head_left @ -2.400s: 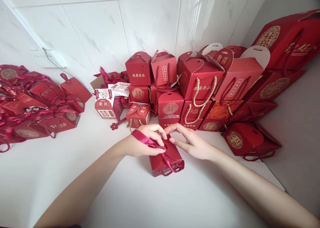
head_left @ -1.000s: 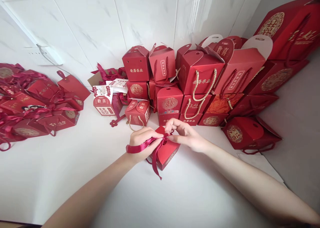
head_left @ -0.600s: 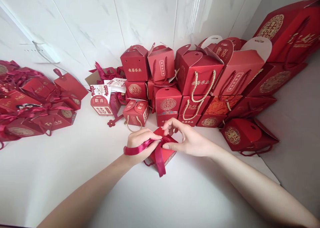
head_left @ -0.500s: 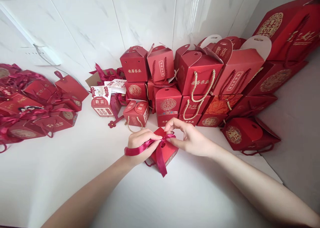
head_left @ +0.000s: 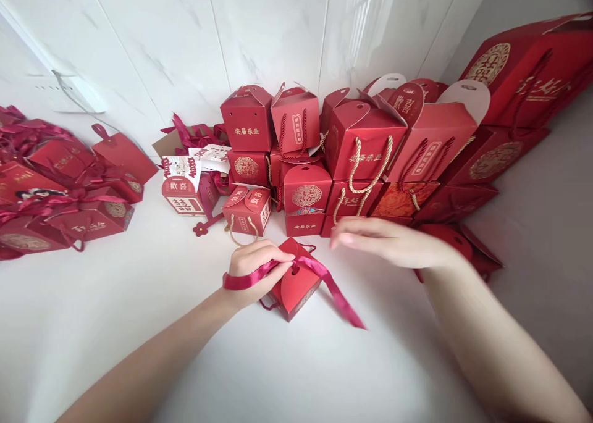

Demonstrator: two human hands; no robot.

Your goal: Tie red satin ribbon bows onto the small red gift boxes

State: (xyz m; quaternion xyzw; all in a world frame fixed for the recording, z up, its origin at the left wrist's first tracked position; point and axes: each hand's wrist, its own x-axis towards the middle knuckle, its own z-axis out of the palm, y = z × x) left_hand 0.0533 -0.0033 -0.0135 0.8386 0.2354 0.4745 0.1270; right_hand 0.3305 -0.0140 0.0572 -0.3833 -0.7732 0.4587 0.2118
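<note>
A small red gift box (head_left: 301, 287) with dark red cord handles stands on the white table in front of me. My left hand (head_left: 254, 263) is closed at the box's top left, pinching a magenta satin ribbon (head_left: 336, 293) between thumb and fingers. One length of this ribbon loops back around the left hand; the other trails over the box's right side, its tip hanging past the edge. My right hand (head_left: 375, 241) is in the air to the right of the box, apart from it, fingers stretched out and slightly blurred, with nothing seen in it.
Behind the box stand stacked red gift boxes (head_left: 308, 194), some with gold rope handles. Larger red boxes (head_left: 495, 157) pile up at the right wall. Ribbon-tied boxes (head_left: 92, 219) crowd the left. A red flower-ended strip (head_left: 200, 228) lies beside a small box (head_left: 248, 207).
My right hand has let go of the ribbon and moved right, away from the box. The ribbon's loose end has swung from the box's front to its right. The left hand still pinches the ribbon.
</note>
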